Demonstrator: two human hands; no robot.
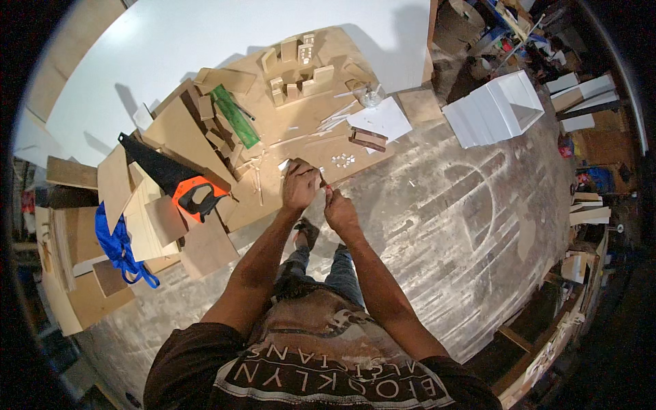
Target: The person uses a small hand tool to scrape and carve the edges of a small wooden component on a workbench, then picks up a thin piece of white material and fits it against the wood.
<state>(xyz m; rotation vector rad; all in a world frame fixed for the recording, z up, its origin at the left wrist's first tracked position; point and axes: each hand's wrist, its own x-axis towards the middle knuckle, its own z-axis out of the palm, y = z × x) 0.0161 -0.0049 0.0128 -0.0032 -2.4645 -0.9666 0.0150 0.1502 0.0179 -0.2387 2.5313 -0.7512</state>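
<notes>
Clamping its fingers on a small, partly red object [328, 186], the person's right hand [342, 210] holds it just beside the curled left hand [301, 183], whose grip cannot be told; small white pieces [343, 160] lie near on the tan wooden counter [283, 119].

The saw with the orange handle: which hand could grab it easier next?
Probably the left hand: it's nearer the saw, which lies to the left. The right hand is farther away.
</notes>
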